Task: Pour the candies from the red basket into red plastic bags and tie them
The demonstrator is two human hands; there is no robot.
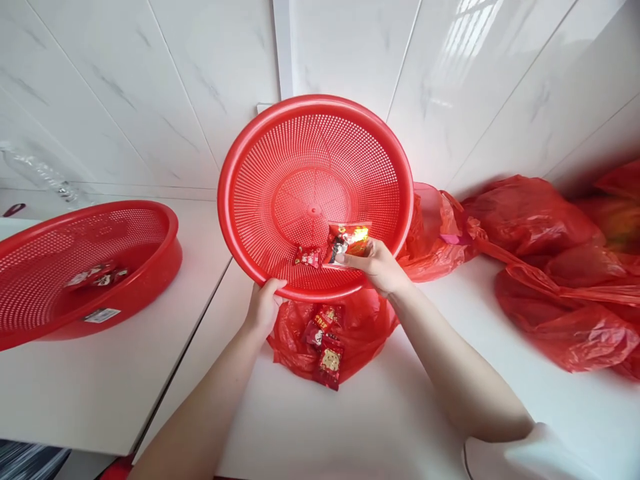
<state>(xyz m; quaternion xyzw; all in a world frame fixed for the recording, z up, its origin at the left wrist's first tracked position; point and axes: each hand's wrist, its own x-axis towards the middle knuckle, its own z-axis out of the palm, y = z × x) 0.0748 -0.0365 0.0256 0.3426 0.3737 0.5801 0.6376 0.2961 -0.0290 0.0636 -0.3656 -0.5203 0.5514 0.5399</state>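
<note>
My left hand (264, 303) grips the lower rim of a round red perforated basket (300, 167), which is tilted up so its inside faces me. My right hand (377, 263) reaches over the rim into the basket and pinches a red and yellow snack packet (349, 241). A smaller red candy packet (307, 256) lies inside the basket just left of it. Under the basket sits an open red plastic bag (360, 333) with several red candy packets (325, 347) spilling from it onto the white counter.
A second red perforated basket (150, 267) rests at the left on the white counter (100, 387), with a few packets (95, 275) inside. Crumpled red plastic bags (550, 267) lie at the right against the white tiled wall. A clear plastic bottle (40, 173) lies far left.
</note>
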